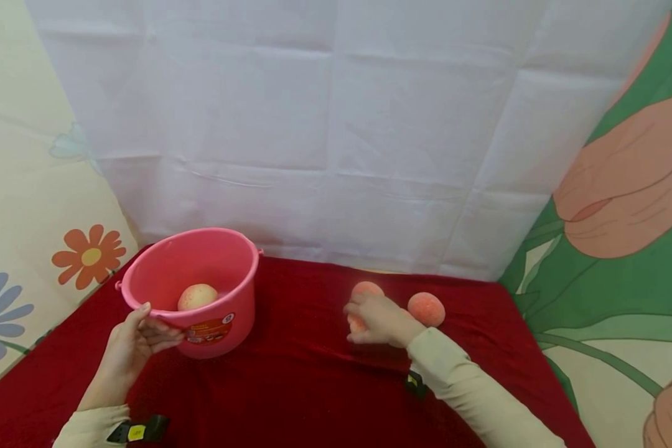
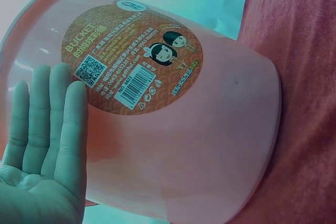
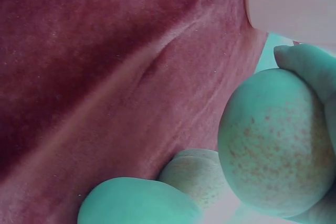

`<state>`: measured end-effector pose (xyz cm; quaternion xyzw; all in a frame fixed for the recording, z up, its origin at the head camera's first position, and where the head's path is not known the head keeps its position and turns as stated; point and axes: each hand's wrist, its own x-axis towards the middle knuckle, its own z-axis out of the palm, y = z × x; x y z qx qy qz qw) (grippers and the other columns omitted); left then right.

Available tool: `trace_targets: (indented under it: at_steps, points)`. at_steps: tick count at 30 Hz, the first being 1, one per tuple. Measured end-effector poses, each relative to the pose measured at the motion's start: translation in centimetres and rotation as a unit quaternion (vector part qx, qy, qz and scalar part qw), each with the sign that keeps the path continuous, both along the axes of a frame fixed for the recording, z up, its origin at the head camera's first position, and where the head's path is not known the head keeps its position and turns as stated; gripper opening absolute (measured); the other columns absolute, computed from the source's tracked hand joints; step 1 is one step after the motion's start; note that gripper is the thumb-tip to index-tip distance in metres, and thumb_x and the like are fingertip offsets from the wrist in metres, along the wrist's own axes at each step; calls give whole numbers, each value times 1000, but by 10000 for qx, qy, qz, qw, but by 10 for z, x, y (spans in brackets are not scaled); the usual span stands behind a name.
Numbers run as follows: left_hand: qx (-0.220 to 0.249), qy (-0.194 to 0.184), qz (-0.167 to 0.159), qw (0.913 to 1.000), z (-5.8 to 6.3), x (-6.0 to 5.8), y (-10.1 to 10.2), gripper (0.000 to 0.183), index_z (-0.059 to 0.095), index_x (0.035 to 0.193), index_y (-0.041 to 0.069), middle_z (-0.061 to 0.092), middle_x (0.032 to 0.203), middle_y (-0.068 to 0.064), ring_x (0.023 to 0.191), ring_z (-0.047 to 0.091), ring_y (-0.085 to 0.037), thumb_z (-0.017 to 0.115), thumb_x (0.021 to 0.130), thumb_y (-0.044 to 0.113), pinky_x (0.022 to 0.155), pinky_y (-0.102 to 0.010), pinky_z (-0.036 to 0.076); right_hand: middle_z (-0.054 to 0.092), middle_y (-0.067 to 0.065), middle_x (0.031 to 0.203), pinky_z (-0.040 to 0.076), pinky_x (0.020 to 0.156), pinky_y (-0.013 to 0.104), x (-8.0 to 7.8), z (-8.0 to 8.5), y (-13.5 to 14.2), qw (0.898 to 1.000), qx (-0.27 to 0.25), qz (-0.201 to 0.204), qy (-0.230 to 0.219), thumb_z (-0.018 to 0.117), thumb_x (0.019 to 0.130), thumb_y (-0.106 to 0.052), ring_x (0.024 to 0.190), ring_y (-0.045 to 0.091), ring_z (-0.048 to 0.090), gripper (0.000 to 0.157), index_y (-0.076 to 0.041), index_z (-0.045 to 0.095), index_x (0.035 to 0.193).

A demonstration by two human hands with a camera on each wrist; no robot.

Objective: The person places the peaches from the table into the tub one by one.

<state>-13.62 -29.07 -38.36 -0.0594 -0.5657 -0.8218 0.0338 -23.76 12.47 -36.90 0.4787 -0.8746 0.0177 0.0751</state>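
Note:
A pink bucket (image 1: 218, 323) stands on the left with a pale, speckled peach (image 1: 198, 297) inside. My left hand (image 1: 137, 342) holds the bucket's near rim, thumb at the rim and straight fingers (image 2: 39, 124) along the outside. Toward the right, my right hand (image 1: 382, 318) grips a peach (image 3: 278, 145), pale with reddish specks in the right wrist view. Just beyond this hand lies another pinkish peach (image 1: 366, 287), partly covered by it. A third peach (image 1: 426, 309) rests behind the right wrist.
Dark red cloth (image 1: 291, 386) covers the table. Behind it hangs a creased white curtain (image 1: 325, 124), with flower-patterned cloths (image 1: 621, 186) at the sides. Low in the right wrist view are another peach (image 3: 197, 171) and a smooth rounded shape (image 3: 136, 203) of unclear kind.

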Motion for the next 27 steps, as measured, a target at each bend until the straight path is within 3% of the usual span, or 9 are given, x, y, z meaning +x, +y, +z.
trace_targets:
  at_steps: [3, 12, 17, 22, 27]
  points:
    - [-18, 4, 34, 10000, 0, 0, 0, 52, 69, 74, 9, 70, 73, -5, 70, 68, -17, 26, 101, 22, 66, -31, 55, 57, 0, 94, 48, 74, 30, -1, 3, 0, 10000, 17, -38, -81, 69, 75, -38, 88, 15, 51, 42, -8, 64, 103]
    - [-43, -3, -26, 10000, 0, 0, 0, 53, 69, 74, 10, 70, 72, -4, 70, 68, -15, 27, 101, 24, 66, -31, 55, 59, 3, 91, 47, 76, 33, -2, 9, 0, 9983, -266, 320, 396, 71, 71, -36, 88, 19, 52, 40, -6, 65, 97]
    - [-18, -17, 71, 10000, -1, -1, -1, 52, 69, 73, 9, 70, 72, -5, 70, 68, -16, 27, 101, 23, 65, -31, 55, 60, 4, 94, 45, 83, 37, -3, 13, -2, 9984, -300, 281, 378, 70, 72, -37, 94, 23, 53, 40, -6, 65, 97]
    - [26, 15, 45, 10000, -2, -1, -1, 52, 69, 74, 9, 70, 72, -5, 70, 68, -17, 26, 101, 22, 65, -32, 55, 59, 4, 98, 48, 72, 33, -3, 20, -4, 9995, -242, 70, 213, 69, 74, -39, 92, 22, 53, 40, -9, 64, 100]
    - [4, -44, 71, 10000, -2, -1, -1, 52, 69, 74, 9, 70, 72, -5, 70, 68, -17, 27, 101, 22, 65, -31, 55, 59, 2, 97, 48, 62, 30, -4, 26, -4, 9991, -216, 31, 366, 68, 73, -41, 88, 20, 53, 41, -10, 64, 100]
